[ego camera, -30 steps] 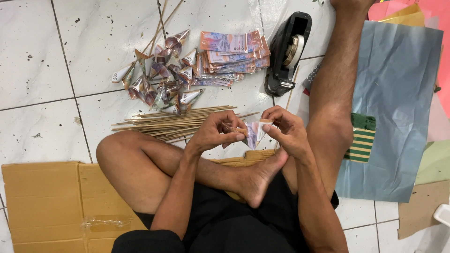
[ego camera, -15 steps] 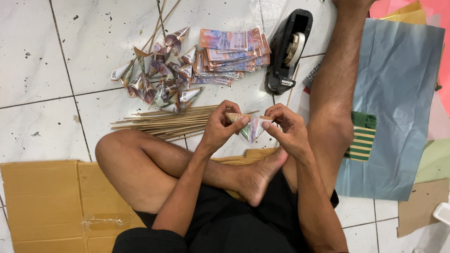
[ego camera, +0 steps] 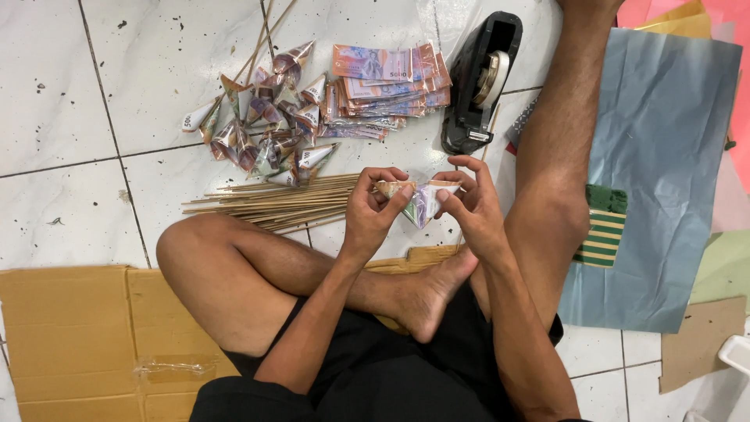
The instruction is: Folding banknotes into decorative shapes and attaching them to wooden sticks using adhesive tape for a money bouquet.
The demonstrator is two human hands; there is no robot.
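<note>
Both hands pinch one folded banknote (ego camera: 418, 202) between them, above the crossed legs: left hand (ego camera: 373, 209) grips its left end, right hand (ego camera: 469, 205) its right end, fingertips clamped on the paper. Bundle of thin wooden sticks (ego camera: 273, 205) lies just left of the left hand. Folded note cones (ego camera: 266, 129), flat banknote stack (ego camera: 387, 86) and black tape dispenser (ego camera: 478, 86) lie beyond on the tiled floor (ego camera: 70, 117).

The folded banknote (ego camera: 418, 199) is a small paper piece creased into a pointed, cone-like shape, pale tan along its top edge and purple-green lower down. It is held level above the tiled floor (ego camera: 70, 101), just in front of the bundle of thin wooden sticks (ego camera: 273, 203), its tip pointing downward.
</note>
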